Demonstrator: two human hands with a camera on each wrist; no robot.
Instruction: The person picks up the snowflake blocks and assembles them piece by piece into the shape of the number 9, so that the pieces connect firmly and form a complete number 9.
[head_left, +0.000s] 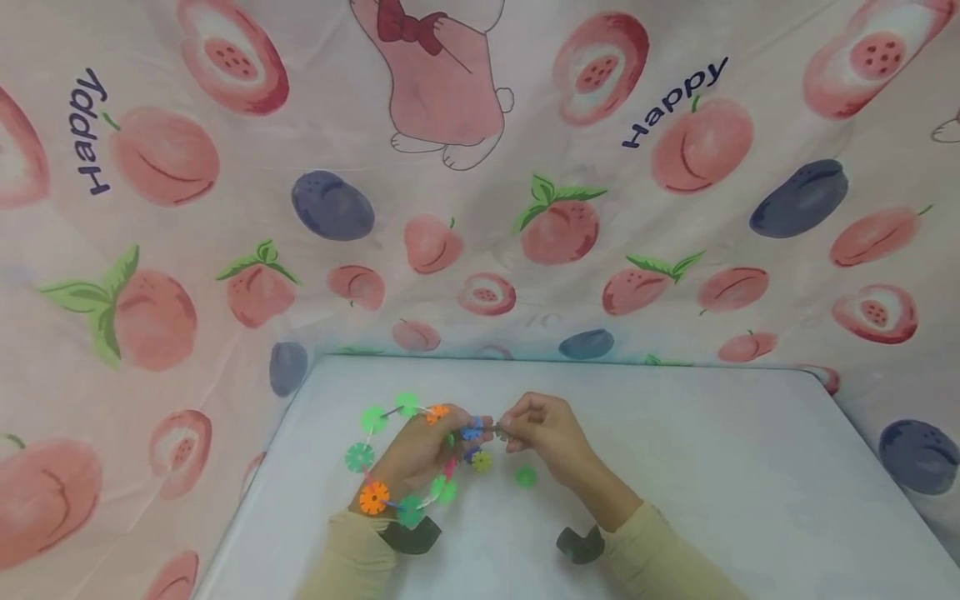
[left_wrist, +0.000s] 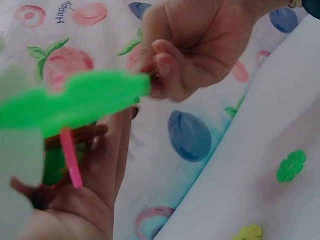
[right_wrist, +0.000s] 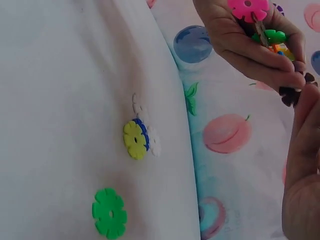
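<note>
A looped chain of snowflake discs, with an orange disc [head_left: 374,498] and a green disc [head_left: 359,457] among them, hangs around my left hand [head_left: 420,450]. Its fingers hold part of this chain, near a blue disc [head_left: 472,428]. Close by on the right, my right hand [head_left: 551,433] pinches a dark snowflake disc [right_wrist: 289,95] between thumb and fingers. Both hands meet at that dark piece in the right wrist view. A blurred green disc [left_wrist: 85,97] with a pink one through it covers part of the left hand [left_wrist: 82,205] in the left wrist view.
On the white table [head_left: 712,483] lie a yellow disc [right_wrist: 133,140], a blue disc [right_wrist: 144,131] behind it, white discs [right_wrist: 155,141] and a separate green disc [right_wrist: 109,212]. A fruit-patterned cloth [head_left: 480,192] rises behind the table and along its left side.
</note>
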